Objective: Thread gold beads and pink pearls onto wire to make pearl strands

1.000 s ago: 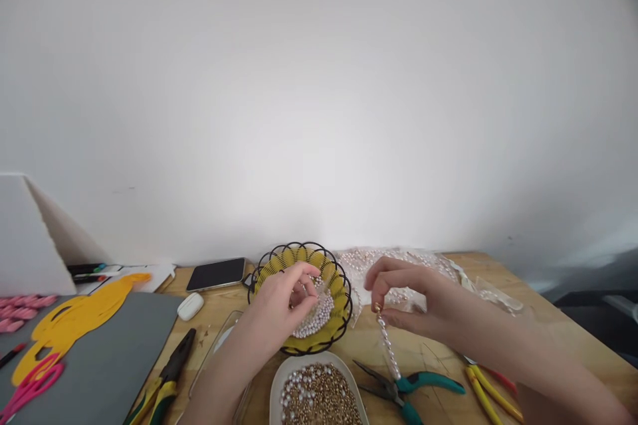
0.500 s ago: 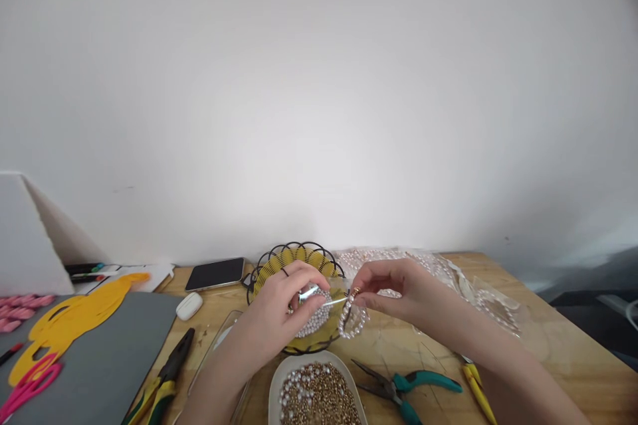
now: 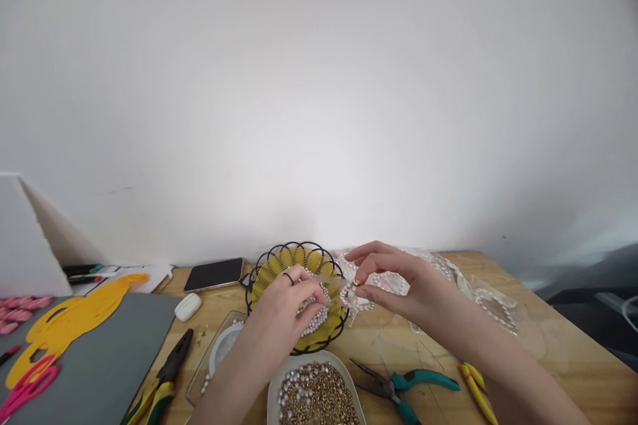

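Note:
My left hand point(image 3: 294, 302), a dark ring on one finger, is over the yellow basket point(image 3: 264, 287) with its fingertips pinched together. A thin piece of clear plastic point(image 3: 331, 280) stretches from it toward the other hand; its ends are hard to make out. My right hand point(image 3: 393, 282) pinches the gold-coloured part of a white pearl bracelet point(image 3: 349, 295) between thumb and finger, to the right of the basket. Small pearly beads point(image 3: 316, 322) lie in the basket beneath my left hand, partly covered by it.
A white tray point(image 3: 273, 405) of gold and pearl beads sits in front. Teal pliers point(image 3: 423, 380), yellow-handled pliers point(image 3: 164, 378) and a yellow tool point(image 3: 477, 390) lie around it. Behind are a phone point(image 3: 214, 274) and bagged pearl strands point(image 3: 491, 305). Pink scissors point(image 3: 32, 382) rest left.
My left hand has shifted slightly, and the shiny plastic in its fingers shows less. My right hand has risen a little with the bracelet, its outer fingers now more spread.

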